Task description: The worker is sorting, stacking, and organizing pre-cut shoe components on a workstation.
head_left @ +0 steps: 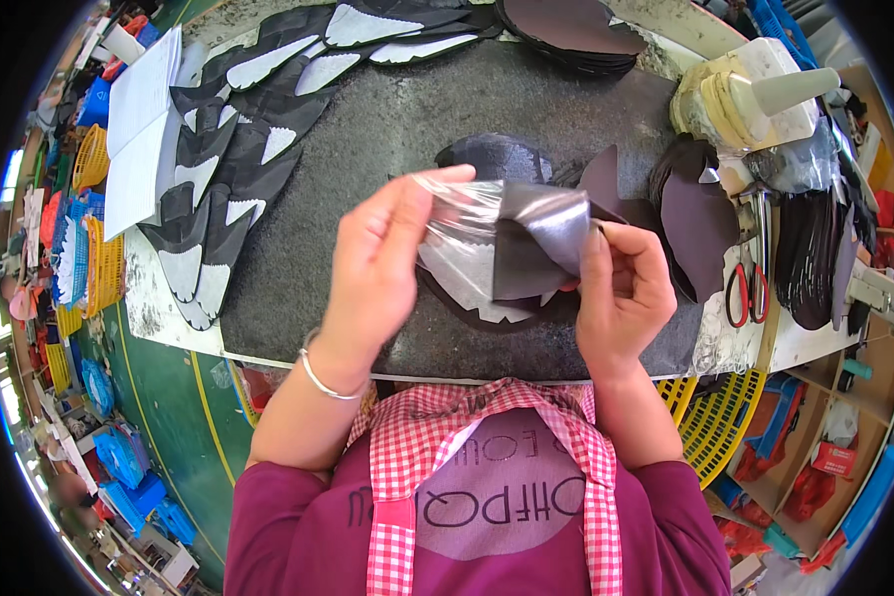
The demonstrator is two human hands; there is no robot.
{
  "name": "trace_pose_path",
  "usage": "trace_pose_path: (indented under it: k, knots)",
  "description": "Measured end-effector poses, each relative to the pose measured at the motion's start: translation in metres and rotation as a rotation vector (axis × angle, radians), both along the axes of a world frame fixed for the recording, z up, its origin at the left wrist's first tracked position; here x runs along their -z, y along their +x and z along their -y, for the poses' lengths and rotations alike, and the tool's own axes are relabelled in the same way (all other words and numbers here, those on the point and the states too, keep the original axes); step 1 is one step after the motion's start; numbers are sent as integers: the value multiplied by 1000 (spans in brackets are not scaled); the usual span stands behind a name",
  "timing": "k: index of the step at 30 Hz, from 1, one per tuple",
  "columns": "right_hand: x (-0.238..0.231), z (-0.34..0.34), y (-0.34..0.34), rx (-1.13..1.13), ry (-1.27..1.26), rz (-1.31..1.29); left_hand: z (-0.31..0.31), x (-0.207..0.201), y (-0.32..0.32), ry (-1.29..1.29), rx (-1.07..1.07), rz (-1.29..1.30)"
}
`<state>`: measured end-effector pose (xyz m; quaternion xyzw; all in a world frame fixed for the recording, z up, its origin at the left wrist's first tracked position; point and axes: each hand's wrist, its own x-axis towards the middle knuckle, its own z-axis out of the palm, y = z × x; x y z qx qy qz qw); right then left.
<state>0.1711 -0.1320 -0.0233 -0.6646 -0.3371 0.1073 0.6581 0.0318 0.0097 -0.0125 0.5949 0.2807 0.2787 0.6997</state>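
Above the dark mat [318, 179], my left hand [379, 253] is closed on the edge of a clear plastic film [462, 214]. The film stretches across to a black sheet piece [519, 258] with a curled, glossy corner. My right hand [621, 288] pinches that piece between thumb and fingers. Partly covered beneath them lies a black cut piece with a pale grey patch [467, 273] and a notched edge. Just beyond is a shiny black piece [497, 154]. A dark brown pointed piece [601, 177] lies near my right hand.
Overlapping black-and-white cut pieces [199, 238] line the left, beside white paper [144, 129]. Dark brown pieces [576, 35] are stacked at the back. At right are more brown pieces [695, 223], red-handled scissors [747, 293] and a glue-stained bottle [730, 99].
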Motion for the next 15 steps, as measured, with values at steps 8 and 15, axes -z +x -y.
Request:
trace_pose_path:
  k: [8,15]
  knots:
    - [-7,-10,-16,-216,372,-708,18,-7,26,133,-42,-164]
    - [-15,6,50,22,242,-641,-11,10,-63,150,-177,-347]
